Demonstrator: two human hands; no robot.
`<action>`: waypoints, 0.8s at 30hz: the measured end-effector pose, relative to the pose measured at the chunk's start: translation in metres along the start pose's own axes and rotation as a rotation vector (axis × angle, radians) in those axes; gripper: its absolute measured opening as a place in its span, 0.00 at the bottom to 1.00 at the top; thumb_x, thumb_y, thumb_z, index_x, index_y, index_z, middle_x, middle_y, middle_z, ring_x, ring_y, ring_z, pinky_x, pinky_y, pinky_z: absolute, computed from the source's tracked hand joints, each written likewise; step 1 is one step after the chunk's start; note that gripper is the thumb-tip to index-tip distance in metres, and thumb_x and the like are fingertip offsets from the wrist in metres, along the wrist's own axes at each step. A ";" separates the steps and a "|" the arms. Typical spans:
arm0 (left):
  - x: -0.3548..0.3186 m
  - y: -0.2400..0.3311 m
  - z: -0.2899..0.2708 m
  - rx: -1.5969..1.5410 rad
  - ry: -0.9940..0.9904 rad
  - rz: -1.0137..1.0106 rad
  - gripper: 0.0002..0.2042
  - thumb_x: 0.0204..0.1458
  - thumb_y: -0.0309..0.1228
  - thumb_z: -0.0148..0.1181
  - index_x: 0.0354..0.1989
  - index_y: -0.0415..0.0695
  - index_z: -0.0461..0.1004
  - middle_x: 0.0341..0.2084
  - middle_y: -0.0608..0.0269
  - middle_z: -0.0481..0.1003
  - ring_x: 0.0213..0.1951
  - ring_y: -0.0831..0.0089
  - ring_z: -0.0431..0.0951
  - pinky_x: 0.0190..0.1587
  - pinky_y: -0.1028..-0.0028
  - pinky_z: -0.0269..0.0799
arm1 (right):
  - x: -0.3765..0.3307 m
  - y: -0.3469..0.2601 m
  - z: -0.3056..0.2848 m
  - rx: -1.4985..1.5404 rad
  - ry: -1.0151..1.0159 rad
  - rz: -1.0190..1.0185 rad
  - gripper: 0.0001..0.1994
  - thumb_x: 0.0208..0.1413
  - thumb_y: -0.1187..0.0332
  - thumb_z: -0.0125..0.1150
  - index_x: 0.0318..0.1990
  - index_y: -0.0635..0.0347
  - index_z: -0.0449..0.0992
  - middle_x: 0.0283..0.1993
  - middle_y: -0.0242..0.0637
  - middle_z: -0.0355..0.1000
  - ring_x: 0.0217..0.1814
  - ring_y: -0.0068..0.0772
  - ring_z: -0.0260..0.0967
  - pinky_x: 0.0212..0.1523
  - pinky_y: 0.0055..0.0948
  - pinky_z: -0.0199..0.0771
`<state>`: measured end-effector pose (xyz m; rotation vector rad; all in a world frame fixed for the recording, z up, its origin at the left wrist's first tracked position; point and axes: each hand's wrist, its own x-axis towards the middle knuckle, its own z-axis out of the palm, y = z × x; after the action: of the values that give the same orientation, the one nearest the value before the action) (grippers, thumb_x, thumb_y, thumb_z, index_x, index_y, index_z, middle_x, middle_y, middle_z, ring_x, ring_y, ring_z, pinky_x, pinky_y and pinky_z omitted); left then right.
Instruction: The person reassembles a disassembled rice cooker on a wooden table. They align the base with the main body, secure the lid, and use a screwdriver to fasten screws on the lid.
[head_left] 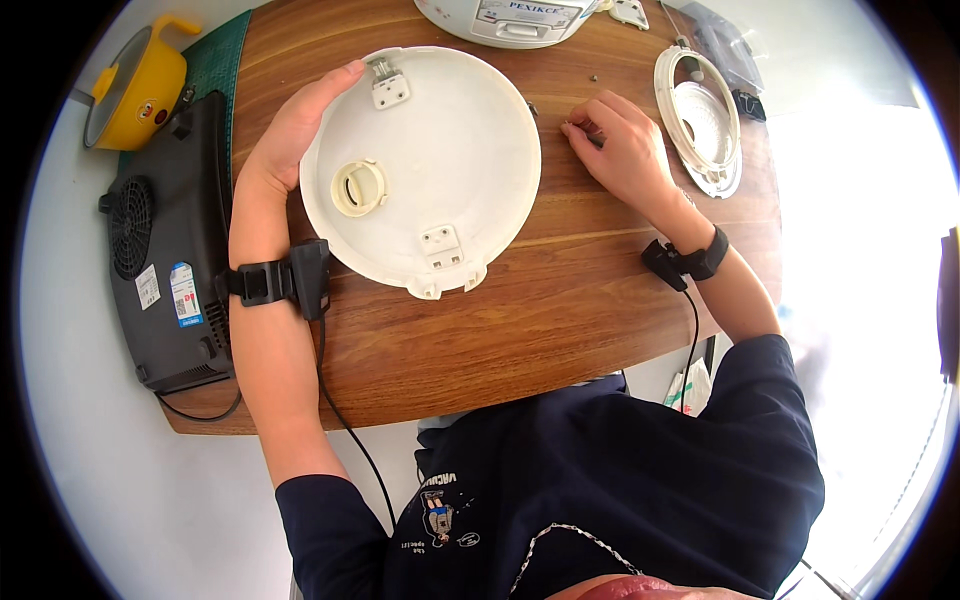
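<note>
On black cooktop (pixel 170 250), L side: blue & white rect. labels (pixel 172 293).

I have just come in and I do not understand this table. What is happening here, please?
A person sits at a wooden table with an appliance taken apart. The left hand holds the edge of a round white lid, which lies on the table with its underside up. The right hand rests on the table beside the lid, fingertips pinching at something too small to tell. A white ring-shaped part lies to the right, the white cooker body stands at the far edge, and a black appliance sits on the left.
</note>
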<state>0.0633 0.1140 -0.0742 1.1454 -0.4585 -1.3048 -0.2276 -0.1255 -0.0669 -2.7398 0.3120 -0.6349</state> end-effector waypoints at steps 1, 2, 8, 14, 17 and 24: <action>0.000 0.000 -0.001 -0.002 -0.004 -0.001 0.22 0.68 0.46 0.53 0.58 0.40 0.77 0.48 0.58 0.82 0.47 0.74 0.83 0.49 0.72 0.81 | 0.000 0.000 0.001 -0.001 -0.002 0.002 0.05 0.53 0.72 0.69 0.31 0.61 0.77 0.31 0.37 0.73 0.35 0.43 0.73 0.36 0.39 0.76; 0.000 0.000 -0.001 -0.005 -0.009 -0.001 0.22 0.68 0.46 0.53 0.58 0.40 0.77 0.48 0.58 0.82 0.47 0.74 0.83 0.49 0.72 0.81 | 0.000 0.001 0.001 -0.002 -0.003 0.004 0.05 0.53 0.72 0.69 0.31 0.60 0.77 0.31 0.37 0.73 0.35 0.44 0.73 0.36 0.40 0.76; -0.003 0.002 0.005 -0.007 -0.001 -0.004 0.23 0.68 0.46 0.53 0.59 0.40 0.76 0.49 0.58 0.82 0.48 0.74 0.83 0.49 0.72 0.80 | 0.000 0.002 0.001 -0.024 -0.014 0.003 0.06 0.52 0.72 0.68 0.31 0.60 0.76 0.32 0.38 0.72 0.37 0.46 0.73 0.37 0.41 0.76; -0.002 0.001 0.001 0.013 -0.005 0.008 0.23 0.68 0.47 0.53 0.59 0.40 0.76 0.48 0.58 0.82 0.47 0.74 0.83 0.49 0.72 0.80 | 0.001 0.001 0.001 -0.046 -0.029 0.006 0.06 0.52 0.71 0.67 0.31 0.61 0.75 0.32 0.39 0.71 0.38 0.46 0.73 0.39 0.42 0.76; -0.001 0.000 0.002 0.010 0.004 0.008 0.23 0.68 0.47 0.53 0.59 0.40 0.76 0.48 0.58 0.82 0.47 0.74 0.83 0.49 0.72 0.81 | 0.002 0.001 0.001 -0.057 -0.032 -0.005 0.06 0.52 0.72 0.66 0.32 0.61 0.74 0.33 0.40 0.71 0.38 0.47 0.73 0.40 0.42 0.76; -0.003 0.001 0.001 -0.016 -0.007 -0.004 0.23 0.68 0.47 0.54 0.58 0.40 0.77 0.48 0.57 0.82 0.47 0.74 0.83 0.49 0.72 0.81 | 0.004 0.001 0.000 -0.046 -0.049 -0.003 0.06 0.52 0.72 0.65 0.32 0.61 0.73 0.34 0.41 0.70 0.39 0.48 0.72 0.41 0.43 0.76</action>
<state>0.0620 0.1156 -0.0719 1.1289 -0.4507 -1.3142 -0.2244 -0.1270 -0.0658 -2.7954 0.3156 -0.5669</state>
